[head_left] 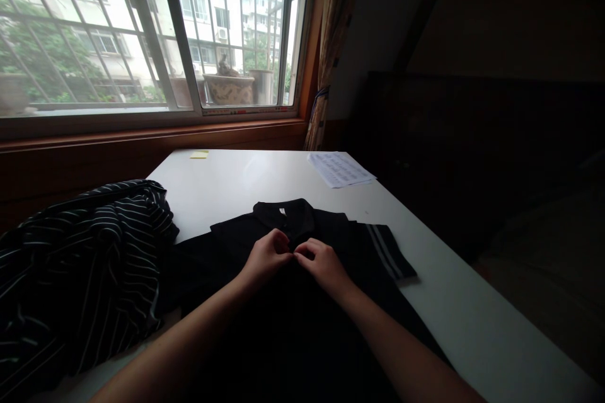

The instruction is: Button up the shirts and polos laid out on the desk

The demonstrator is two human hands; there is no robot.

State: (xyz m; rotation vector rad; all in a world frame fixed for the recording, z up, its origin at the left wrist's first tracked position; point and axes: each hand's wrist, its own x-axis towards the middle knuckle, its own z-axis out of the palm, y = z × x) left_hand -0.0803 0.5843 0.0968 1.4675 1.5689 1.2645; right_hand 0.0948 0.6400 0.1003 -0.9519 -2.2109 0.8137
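Observation:
A black short-sleeved polo shirt [331,302] lies spread face up on the white table [265,170], its collar toward the window. Two pale stripes cross the cuff of its right-side sleeve, and a small white label shows inside the collar. My left hand [269,255] pinches at the front opening just below the collar. Right beside it, my right hand [321,261] pinches the same spot, and the fingertips of both hands nearly meet. Whatever lies between the fingertips is too small and dark to make out, apart from the shirt's cloth.
A heaped black cloth with white stripes [104,252] covers the table's left side. Printed sheets [340,168] lie at the far right edge, a yellow sticky note [199,154] at the far left. Beyond stand a barred window [189,31] and a tied curtain [326,56].

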